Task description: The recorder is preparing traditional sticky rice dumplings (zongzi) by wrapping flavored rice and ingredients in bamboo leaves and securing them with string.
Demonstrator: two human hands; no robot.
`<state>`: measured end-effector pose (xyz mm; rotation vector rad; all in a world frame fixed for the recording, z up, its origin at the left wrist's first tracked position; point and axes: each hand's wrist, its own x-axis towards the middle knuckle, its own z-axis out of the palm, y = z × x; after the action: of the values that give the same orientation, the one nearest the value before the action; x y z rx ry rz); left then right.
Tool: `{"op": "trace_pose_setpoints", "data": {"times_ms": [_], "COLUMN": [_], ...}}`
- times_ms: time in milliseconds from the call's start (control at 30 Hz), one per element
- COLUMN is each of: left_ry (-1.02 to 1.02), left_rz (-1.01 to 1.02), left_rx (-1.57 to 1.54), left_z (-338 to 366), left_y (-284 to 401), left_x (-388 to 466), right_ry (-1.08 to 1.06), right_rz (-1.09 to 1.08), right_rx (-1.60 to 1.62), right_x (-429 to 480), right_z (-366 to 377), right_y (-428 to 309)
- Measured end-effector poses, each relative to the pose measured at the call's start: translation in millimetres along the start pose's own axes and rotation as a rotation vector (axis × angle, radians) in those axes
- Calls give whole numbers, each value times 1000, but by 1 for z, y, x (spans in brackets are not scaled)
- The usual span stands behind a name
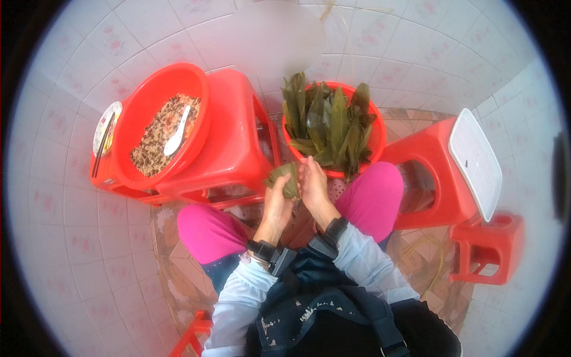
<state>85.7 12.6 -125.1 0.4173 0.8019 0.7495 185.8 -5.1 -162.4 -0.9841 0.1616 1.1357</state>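
Note:
A folded packet of green leaves (289, 177) is gripped in my left hand (276, 203), my thumb lying along its near side. My right hand (313, 185) is at the packet's right edge with its fingers bent; whether they pinch something is too small to tell. Just beyond my hands stands a red plastic basin (378, 134) filled with long, dark green leaves (339, 120). To the left, a larger red basin (129, 129) holds a mix of rice grains and dark beans (156, 138). On that mix rests a white spoon (178, 130).
A red plastic stool (227, 116) supports the large basin. At far left lie a patterned plate (107, 122) and dark chopsticks (102, 145). On the right, a white tray (475, 163) sits on another red stool (446, 187), with a smaller stool (488, 250) beside it. Straw-like strands (435, 263) lie on the floor.

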Motion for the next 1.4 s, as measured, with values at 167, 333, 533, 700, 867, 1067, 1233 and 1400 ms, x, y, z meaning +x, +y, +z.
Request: {"op": "trace_pose_setpoints", "data": {"times_ms": [167, 333, 533, 700, 867, 1067, 1233, 1400], "left_ry": [7, -43, -37, -98, -167, -205, -234, -324], "left_rz": [15, 65, 44, 85, 412, 327, 309, 187], "left_rx": [-34, -44, 22, 137, 542, 715, 556, 618], "left_z": [1, 8, 12, 11, -2, 7, 11, 19], "left_y": [1, 3, 9, 13, 9, 20, 26, 47], "left_x": [1, -1, -12, -15, -12, -26, -27, -30], "right_ry": [-13, -112, -152, -531, -1000, -1130, -1194, -1270], "right_rz": [119, 116, 95, -561, -865, -916, -897, -722], "right_rx": [155, 161, 91, -648, -1272, -1375, -1388, -1445], "right_x": [-4, -5, -8, -21, -53, -57, -57, -56], "right_z": [8, 10, 13, 24, 56, 62, 72, 90], "right_y": [-10, -16, -23, -69, -104, -116, -121, -135]}}
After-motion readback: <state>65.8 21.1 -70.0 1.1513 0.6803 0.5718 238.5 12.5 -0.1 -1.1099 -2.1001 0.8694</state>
